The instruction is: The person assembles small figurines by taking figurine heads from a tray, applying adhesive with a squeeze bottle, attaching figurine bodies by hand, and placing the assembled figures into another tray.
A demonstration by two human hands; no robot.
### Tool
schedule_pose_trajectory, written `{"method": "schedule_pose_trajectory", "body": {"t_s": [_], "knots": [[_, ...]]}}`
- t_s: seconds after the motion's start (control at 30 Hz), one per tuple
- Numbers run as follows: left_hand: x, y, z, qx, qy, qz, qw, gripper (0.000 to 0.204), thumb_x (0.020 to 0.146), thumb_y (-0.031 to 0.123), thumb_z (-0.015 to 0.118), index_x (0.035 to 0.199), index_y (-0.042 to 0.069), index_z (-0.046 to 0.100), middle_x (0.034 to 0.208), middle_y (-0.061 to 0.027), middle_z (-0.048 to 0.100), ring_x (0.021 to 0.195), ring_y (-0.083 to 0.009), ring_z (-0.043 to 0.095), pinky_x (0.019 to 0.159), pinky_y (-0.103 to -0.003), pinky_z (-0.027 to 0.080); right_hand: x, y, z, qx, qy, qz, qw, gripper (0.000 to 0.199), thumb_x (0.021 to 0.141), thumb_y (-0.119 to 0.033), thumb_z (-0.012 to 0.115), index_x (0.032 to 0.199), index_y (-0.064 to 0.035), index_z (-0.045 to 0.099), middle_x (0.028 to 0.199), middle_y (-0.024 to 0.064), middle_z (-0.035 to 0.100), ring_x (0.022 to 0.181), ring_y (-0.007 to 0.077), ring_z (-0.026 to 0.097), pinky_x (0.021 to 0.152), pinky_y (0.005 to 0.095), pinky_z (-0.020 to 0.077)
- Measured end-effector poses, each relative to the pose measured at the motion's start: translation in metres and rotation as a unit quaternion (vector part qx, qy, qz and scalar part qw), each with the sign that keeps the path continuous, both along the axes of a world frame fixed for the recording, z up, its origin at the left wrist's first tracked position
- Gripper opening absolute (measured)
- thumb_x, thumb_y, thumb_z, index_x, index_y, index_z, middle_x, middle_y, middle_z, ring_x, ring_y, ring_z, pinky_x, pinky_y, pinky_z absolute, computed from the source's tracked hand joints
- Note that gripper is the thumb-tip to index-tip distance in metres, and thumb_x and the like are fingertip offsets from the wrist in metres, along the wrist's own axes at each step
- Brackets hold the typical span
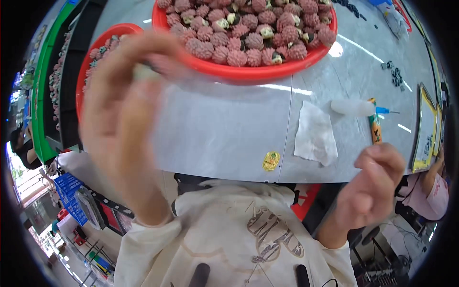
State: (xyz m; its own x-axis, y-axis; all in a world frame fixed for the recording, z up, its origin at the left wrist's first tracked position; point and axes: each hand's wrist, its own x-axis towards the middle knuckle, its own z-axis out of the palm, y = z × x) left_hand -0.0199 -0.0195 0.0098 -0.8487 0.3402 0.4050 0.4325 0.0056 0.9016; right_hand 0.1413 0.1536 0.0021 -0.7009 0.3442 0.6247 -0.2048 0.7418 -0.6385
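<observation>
My left hand (129, 117) is raised at the left, over the front of the table, and blurred by motion. Pinched between its thumb and fingers is a small pink toy piece (147, 72) with a pale green and dark end, also smeared. Just beyond it stands a large red basin (248, 72), heaped with similar ridged pink pieces (236, 57), some showing cream and black parts. At the table's front right edge, my right hand (370, 193) is held up with loosely curled fingers. The thumb stays apart from them, and nothing shows in the hand.
A second red basin (82, 71) of pieces stands at the left. On the grey table (215, 129) lie a white cloth (315, 136), a clear needle-tipped bottle (353, 108), an orange tube (376, 130) and small black parts (397, 76). A green-edged conveyor (43, 95) runs farther left; other people sit nearby.
</observation>
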Motion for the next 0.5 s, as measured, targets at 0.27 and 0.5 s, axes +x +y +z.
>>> {"method": "schedule_pose_trajectory", "body": {"t_s": [0.27,0.5], "knots": [[-0.027,0.043,0.023,-0.259,0.261,-0.15,0.918,0.021,0.075,0.005,0.046,0.095,0.001,0.052,0.096,-0.0095,0.052,0.082,-0.0187,0.051,0.072,-0.028,0.04,-0.004,0.031,-0.006,-0.132,0.023,-0.029,0.991,0.029,0.083,-0.021,0.04,0.092,0.0051,0.051,0.088,0.0107,0.047,0.066,0.0122,0.039,0.058,0.0226,0.0305],[-0.043,0.056,0.001,-0.308,0.202,-0.171,0.914,0.011,0.069,0.008,0.054,0.075,0.0,0.047,0.077,-0.0099,0.046,0.07,-0.0234,0.05,0.065,-0.031,0.04,-0.002,0.041,-0.009,-0.151,0.018,-0.068,0.986,0.024,0.082,-0.016,0.043,0.089,0.0046,0.051,0.079,0.0073,0.047,0.062,0.0104,0.036,0.055,0.021,0.0279]]}}
